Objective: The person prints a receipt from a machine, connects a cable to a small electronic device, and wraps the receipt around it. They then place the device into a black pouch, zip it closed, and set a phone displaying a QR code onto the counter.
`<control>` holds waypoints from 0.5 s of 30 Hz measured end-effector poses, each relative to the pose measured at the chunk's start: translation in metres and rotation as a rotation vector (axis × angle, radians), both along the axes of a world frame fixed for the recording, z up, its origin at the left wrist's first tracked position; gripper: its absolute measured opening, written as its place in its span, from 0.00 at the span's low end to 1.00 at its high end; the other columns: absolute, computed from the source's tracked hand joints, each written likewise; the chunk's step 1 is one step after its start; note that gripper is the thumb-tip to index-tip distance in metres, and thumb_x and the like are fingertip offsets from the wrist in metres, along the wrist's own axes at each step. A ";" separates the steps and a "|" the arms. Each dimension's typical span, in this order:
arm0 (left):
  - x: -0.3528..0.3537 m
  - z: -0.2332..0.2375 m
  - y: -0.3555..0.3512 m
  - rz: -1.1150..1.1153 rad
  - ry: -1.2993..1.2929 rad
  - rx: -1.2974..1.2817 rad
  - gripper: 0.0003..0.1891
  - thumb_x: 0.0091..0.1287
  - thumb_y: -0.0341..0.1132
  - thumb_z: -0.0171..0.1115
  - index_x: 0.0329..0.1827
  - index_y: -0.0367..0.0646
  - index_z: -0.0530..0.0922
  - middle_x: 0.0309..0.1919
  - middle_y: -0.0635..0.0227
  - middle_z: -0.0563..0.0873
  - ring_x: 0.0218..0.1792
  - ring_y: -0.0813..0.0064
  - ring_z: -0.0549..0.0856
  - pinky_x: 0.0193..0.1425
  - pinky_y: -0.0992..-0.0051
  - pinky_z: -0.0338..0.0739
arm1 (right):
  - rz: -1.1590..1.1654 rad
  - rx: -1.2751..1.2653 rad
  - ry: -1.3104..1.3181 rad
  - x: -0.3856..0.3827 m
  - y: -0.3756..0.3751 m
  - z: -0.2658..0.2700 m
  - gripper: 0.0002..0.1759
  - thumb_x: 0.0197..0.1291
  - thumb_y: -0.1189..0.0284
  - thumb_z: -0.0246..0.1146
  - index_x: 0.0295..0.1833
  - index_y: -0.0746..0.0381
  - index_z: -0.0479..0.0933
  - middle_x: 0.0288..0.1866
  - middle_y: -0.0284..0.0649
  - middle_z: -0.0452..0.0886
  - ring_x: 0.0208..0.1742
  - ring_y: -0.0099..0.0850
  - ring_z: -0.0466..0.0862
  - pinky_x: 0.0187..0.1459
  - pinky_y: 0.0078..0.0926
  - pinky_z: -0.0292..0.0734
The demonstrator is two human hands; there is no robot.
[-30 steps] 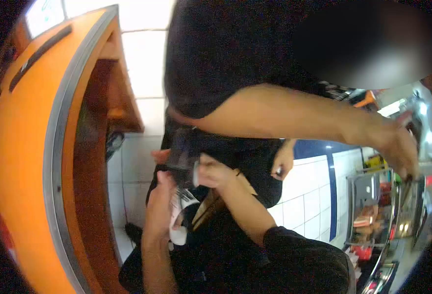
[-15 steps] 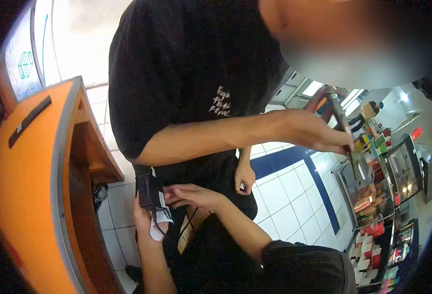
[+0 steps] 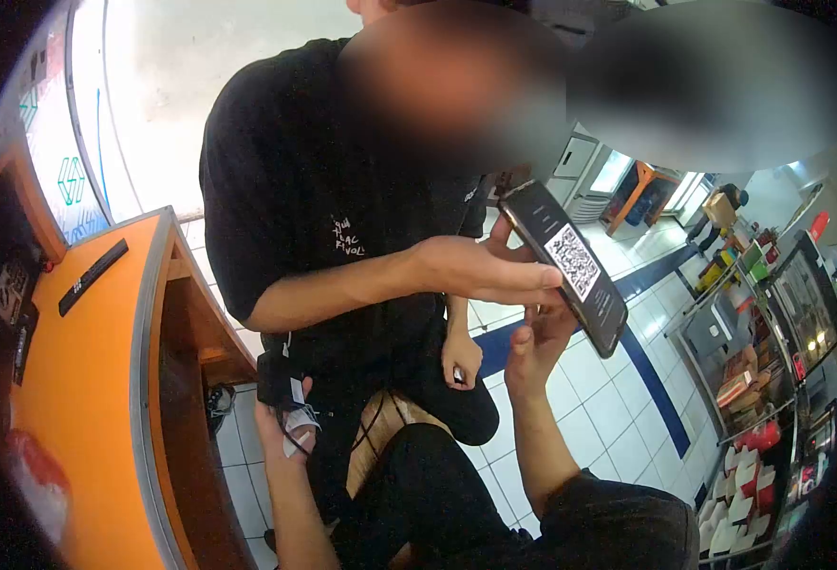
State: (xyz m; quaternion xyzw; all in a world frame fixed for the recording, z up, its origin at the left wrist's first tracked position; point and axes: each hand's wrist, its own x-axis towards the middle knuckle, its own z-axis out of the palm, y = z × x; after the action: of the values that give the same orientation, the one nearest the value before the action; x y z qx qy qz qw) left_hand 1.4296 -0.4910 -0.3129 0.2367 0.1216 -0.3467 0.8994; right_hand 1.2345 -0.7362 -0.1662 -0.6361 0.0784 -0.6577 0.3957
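Your left hand [image 3: 279,435] closes its grip on a small black device [image 3: 280,378] with a white tag, low beside the orange kiosk [image 3: 76,380]. Your right hand [image 3: 540,344], grip open, touches the lower edge of a phone [image 3: 570,266] showing a QR code, which another person's hand [image 3: 480,271] holds.

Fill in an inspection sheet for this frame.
Surface: orange counter, at left.
Job's things: phone showing a QR code, held by another person's hand; black device with white tag.
Clutter: nothing seen.
Hands: left hand grips the black device; right hand open, raised, touching the phone's lower edge.
Cables: nothing seen.
Surroundings: tiled floor, shop shelves at right.
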 end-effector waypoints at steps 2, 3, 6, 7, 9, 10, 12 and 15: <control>-0.004 0.004 -0.006 0.023 0.009 0.016 0.22 0.70 0.53 0.58 0.58 0.49 0.81 0.49 0.54 0.88 0.19 0.78 0.83 0.07 0.84 0.66 | -0.055 -0.068 -0.079 0.004 -0.014 -0.002 0.59 0.56 0.43 0.72 0.81 0.61 0.48 0.75 0.46 0.65 0.76 0.38 0.66 0.76 0.43 0.57; -0.004 0.003 -0.015 0.091 0.002 0.053 0.22 0.70 0.53 0.59 0.58 0.49 0.81 0.48 0.52 0.88 0.15 0.79 0.79 0.07 0.84 0.66 | -0.040 -0.065 -0.078 0.005 -0.011 0.008 0.59 0.56 0.43 0.72 0.81 0.61 0.48 0.75 0.46 0.65 0.76 0.38 0.66 0.76 0.43 0.57; -0.006 0.003 -0.003 0.051 0.018 0.006 0.22 0.70 0.54 0.59 0.59 0.50 0.81 0.49 0.50 0.88 0.13 0.80 0.77 0.08 0.84 0.65 | -0.062 -0.133 -0.134 0.005 0.008 0.033 0.63 0.59 0.44 0.70 0.81 0.65 0.37 0.80 0.56 0.55 0.80 0.48 0.58 0.78 0.49 0.54; -0.007 0.005 0.003 -0.087 0.024 -0.087 0.22 0.71 0.54 0.58 0.59 0.51 0.81 0.50 0.51 0.87 0.16 0.80 0.80 0.08 0.84 0.64 | -0.092 -0.152 -0.123 0.006 0.008 0.033 0.62 0.61 0.45 0.68 0.81 0.66 0.37 0.79 0.58 0.56 0.80 0.50 0.59 0.78 0.51 0.55; -0.009 0.011 0.000 -0.040 0.042 -0.058 0.22 0.72 0.54 0.58 0.59 0.50 0.81 0.50 0.51 0.87 0.21 0.77 0.84 0.08 0.84 0.64 | -0.171 -0.170 -0.136 0.011 0.017 0.043 0.60 0.63 0.42 0.64 0.80 0.68 0.37 0.77 0.60 0.58 0.79 0.51 0.61 0.77 0.51 0.59; -0.010 0.012 0.000 -0.036 0.035 -0.068 0.22 0.72 0.53 0.57 0.59 0.49 0.81 0.50 0.51 0.87 0.25 0.76 0.86 0.08 0.84 0.65 | -0.166 -0.223 -0.166 0.013 0.016 0.044 0.56 0.64 0.45 0.65 0.80 0.64 0.41 0.78 0.57 0.59 0.78 0.49 0.62 0.76 0.51 0.61; -0.011 0.009 0.001 -0.036 0.028 -0.081 0.22 0.72 0.53 0.57 0.59 0.48 0.81 0.50 0.51 0.87 0.28 0.75 0.88 0.08 0.83 0.66 | -0.163 -0.279 -0.195 0.014 0.018 0.048 0.52 0.65 0.48 0.66 0.81 0.60 0.45 0.78 0.54 0.60 0.78 0.47 0.64 0.76 0.50 0.63; -0.010 0.006 0.000 -0.060 -0.007 -0.118 0.20 0.73 0.51 0.57 0.58 0.48 0.81 0.49 0.53 0.88 0.33 0.74 0.89 0.07 0.83 0.67 | -0.212 -0.282 -0.225 0.018 0.038 0.059 0.55 0.63 0.41 0.64 0.80 0.60 0.42 0.76 0.56 0.61 0.75 0.50 0.68 0.72 0.50 0.70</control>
State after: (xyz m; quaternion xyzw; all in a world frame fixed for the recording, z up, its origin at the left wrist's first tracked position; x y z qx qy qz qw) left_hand 1.4196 -0.4913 -0.3074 0.1877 0.0907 -0.3791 0.9016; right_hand 1.2528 -0.6985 -0.1067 -0.5959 0.0074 -0.7670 0.2377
